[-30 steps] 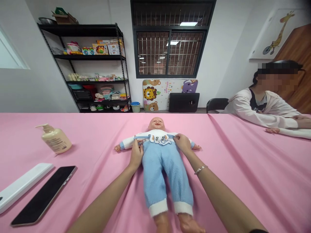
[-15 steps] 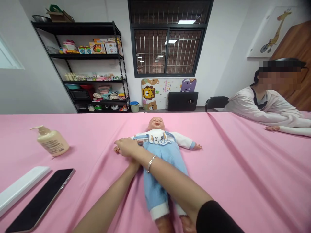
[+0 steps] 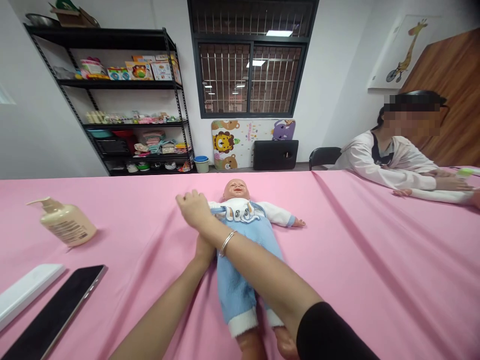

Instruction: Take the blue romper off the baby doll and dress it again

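A baby doll [image 3: 243, 240] in a white top and pale blue overalls lies on its back, head away from me. My right hand [image 3: 193, 207], with a silver bangle on its wrist, reaches across to the doll's arm on the left of the view. Its fingers are curled around the end of that arm, and the doll's hand there is hidden from sight. Beneath my right wrist is my left hand [image 3: 205, 246], close against the doll's side; its fingers are covered. The doll's other arm lies stretched out on the pink cloth.
On the pink tablecloth [image 3: 142, 300] to the left are a beige pump bottle [image 3: 67, 222], a white slim case [image 3: 30, 292] and a black phone [image 3: 56, 315]. Another person [image 3: 390, 155] sits at the far right beside a second doll's arm [image 3: 438, 195]. Shelves [image 3: 123, 85] stand behind.
My right hand has risen from the cloth and its fingers have curled; the doll's hand below it has gone out of sight. The whole view has shifted slightly.
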`<state>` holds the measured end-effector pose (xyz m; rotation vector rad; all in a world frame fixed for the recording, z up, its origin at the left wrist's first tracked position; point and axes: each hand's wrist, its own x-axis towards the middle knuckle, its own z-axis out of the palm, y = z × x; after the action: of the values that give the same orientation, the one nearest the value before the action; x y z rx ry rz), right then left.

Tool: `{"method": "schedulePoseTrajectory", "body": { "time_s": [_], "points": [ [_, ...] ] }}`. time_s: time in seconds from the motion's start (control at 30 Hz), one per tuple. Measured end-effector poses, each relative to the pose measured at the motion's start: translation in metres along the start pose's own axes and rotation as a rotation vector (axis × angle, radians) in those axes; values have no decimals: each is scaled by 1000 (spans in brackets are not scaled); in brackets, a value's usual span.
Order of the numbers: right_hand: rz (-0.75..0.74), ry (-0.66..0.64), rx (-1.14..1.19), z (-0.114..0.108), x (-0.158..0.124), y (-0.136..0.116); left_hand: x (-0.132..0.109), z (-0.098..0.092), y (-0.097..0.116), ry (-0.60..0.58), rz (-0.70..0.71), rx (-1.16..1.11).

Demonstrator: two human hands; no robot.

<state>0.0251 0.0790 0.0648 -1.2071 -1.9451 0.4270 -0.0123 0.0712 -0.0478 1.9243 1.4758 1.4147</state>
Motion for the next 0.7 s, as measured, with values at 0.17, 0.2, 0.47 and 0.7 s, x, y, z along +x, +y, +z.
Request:
{"method": "schedulePoseTrajectory", "body": {
  "time_s": [0.17, 0.2, 0.47, 0.7],
  "points": [
    [91, 1, -391, -47, 20, 26, -5, -3, 15, 83, 141, 278],
    [111, -41, -474, -54, 17, 33, -5, -3, 18, 113, 162, 298],
    [-90, -377, -498, -72, -14, 40, -2, -14, 20, 52, 137, 439],
    [-86, -431, -432, -68, -19, 34, 9, -25, 31, -144, -19, 357]
  ]
}}
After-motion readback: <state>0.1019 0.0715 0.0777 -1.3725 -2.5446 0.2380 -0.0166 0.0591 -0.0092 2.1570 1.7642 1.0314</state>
